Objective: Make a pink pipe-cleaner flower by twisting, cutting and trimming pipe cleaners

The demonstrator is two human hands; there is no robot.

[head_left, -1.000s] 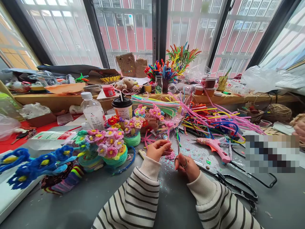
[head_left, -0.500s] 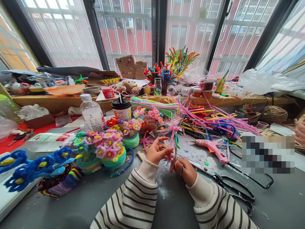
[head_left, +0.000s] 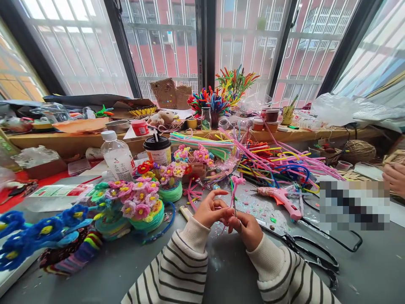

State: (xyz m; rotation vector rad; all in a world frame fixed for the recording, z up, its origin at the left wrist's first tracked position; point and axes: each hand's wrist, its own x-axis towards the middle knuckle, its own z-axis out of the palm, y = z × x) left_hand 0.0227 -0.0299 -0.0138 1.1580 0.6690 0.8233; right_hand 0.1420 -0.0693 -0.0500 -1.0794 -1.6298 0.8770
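Grey desk [head_left: 95,274] stands below barred windows, crowded with craft stock; left hand [head_left: 210,211] and right hand [head_left: 248,228] meet above its middle, both in striped sleeves; left fingers [head_left: 221,210] are pinched together on a thin pink pipe-cleaner stem with a small pink flower head [head_left: 236,181], held upright; right fingers are curled shut around small metal scissors [head_left: 234,209], blades pointing up beside the stem, touching or nearly so; pink hot-glue gun [head_left: 280,196] lies near the right hand; large black-handled shears [head_left: 313,251] lie just beyond; green pots of pink pipe-cleaner flowers [head_left: 142,204] stand left; another person's hand [head_left: 394,177] shows at the far right edge.
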